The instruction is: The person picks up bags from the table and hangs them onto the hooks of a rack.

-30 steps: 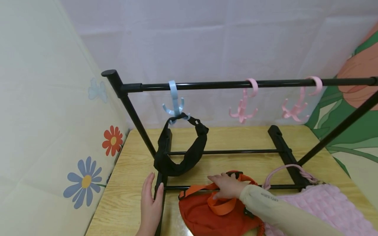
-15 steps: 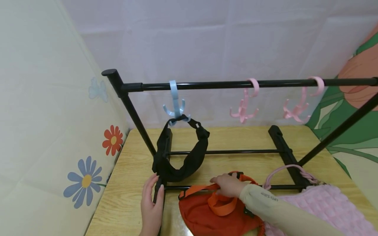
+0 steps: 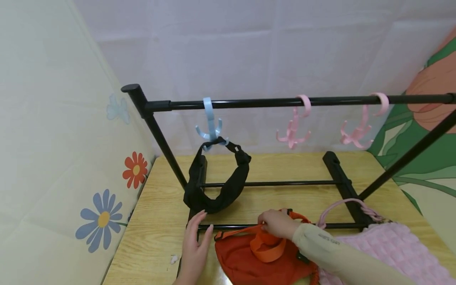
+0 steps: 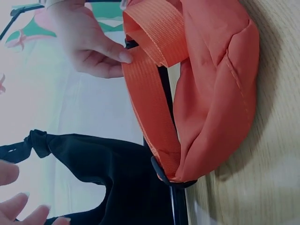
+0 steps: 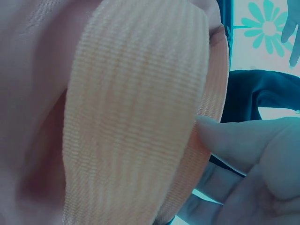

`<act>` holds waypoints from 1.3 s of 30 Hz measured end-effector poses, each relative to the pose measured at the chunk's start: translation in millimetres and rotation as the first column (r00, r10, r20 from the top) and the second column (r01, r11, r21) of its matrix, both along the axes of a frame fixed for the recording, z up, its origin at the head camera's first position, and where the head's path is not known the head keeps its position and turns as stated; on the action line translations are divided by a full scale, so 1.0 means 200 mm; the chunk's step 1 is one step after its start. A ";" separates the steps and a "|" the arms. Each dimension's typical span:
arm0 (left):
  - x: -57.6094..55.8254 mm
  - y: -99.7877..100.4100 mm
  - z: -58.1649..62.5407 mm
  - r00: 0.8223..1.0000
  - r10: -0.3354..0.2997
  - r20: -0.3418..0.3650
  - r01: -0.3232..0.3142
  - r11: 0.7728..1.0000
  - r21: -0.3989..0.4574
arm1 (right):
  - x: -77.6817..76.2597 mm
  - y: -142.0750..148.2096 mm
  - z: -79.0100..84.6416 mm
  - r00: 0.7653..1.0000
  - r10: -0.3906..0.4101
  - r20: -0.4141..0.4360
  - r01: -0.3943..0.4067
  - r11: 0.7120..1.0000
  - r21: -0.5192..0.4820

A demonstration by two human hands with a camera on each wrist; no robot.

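An orange-red waist bag (image 3: 249, 257) lies at the front of the wooden table, across the rack's lower bar. My right hand (image 3: 278, 225) pinches its orange strap (image 4: 150, 103) between thumb and fingers; the right wrist view shows the thumb pressed on the webbing (image 5: 136, 103). To the left of the bag, my left hand (image 3: 195, 247) is held with fingers spread, holding nothing. Just above its fingertips hangs a black waist bag (image 3: 217, 200), looped on a light blue hook (image 3: 211, 122).
A black rack (image 3: 242, 103) spans the table (image 3: 142, 233). Two pink multi-prong hooks, a middle one (image 3: 293, 128) and a right one (image 3: 358, 130), hang from its top bar. A pink quilted bag (image 3: 399, 249) lies at right, under my right forearm. A small white scrap (image 3: 173, 259) lies near my left hand.
My right hand has gone from resting over the orange strap to pinching it. The left hand has shifted a little right. The black bag has swayed slightly.
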State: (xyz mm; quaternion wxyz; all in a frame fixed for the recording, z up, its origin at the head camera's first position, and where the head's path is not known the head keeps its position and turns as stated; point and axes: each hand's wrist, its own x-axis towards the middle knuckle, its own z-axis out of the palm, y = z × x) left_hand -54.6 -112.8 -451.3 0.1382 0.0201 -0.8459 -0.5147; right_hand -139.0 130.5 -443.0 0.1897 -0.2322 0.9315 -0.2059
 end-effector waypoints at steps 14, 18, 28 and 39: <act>-0.04 0.04 -0.01 0.953 -0.281 0.117 0.295 0.946 -0.132 | 0.03 0.00 0.09 0.998 0.037 -0.048 -0.038 0.999 -0.036; -0.05 0.05 0.01 0.929 -0.334 0.162 0.358 0.922 -0.150 | 0.03 0.00 0.11 0.996 0.057 -0.065 -0.060 0.997 -0.038; -0.10 0.10 0.02 0.881 -0.405 0.244 0.455 0.867 -0.202 | 0.05 0.03 0.16 0.963 0.148 -0.226 -0.161 0.986 -0.038; -0.09 0.17 0.07 0.858 -0.451 0.247 0.510 0.805 -0.303 | 0.11 0.02 0.26 0.896 0.233 -0.377 -0.248 0.969 0.007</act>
